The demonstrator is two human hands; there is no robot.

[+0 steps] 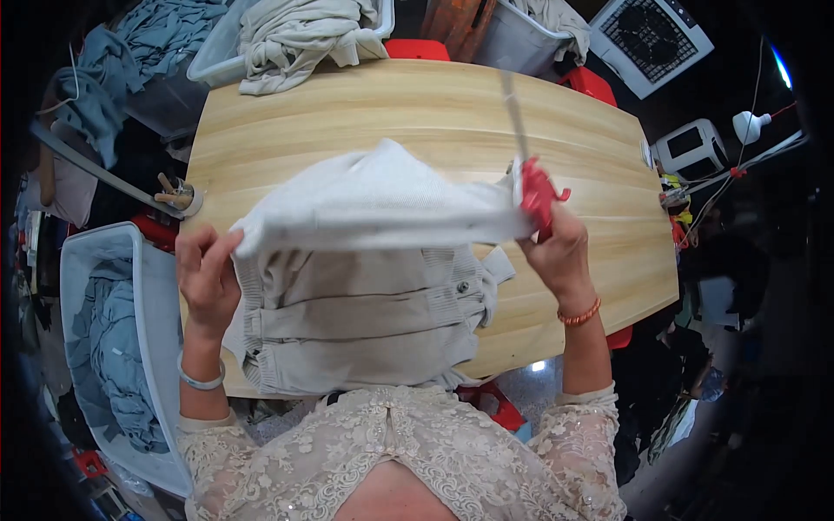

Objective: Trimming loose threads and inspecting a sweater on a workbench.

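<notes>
A cream ribbed knit garment (pixel 365 187) is lifted above the table, its front edge stretched between my hands and blurred. My left hand (pixel 208 278) is closed, pinching that edge at its left end. Closed around a red hand tool (pixel 540 195), my right hand (pixel 560 247) is at the garment's right end; whether it also grips the cloth is hard to tell. A blurred thin grey strip (pixel 514 113) rises from beside the tool, whose exact kind I cannot make out. Beneath lie folded beige knit garments (pixel 365 326) with ribbed bands and a dark button.
The light wooden table (pixel 599 174) has a curved edge. A tub (pixel 156 286) of blue-grey garments stands left, another tub (pixel 217 61) with cream garments at the far left. A small holder with tools (pixel 182 200) stands at the table's left edge. Red stools (pixel 591 84) show around it.
</notes>
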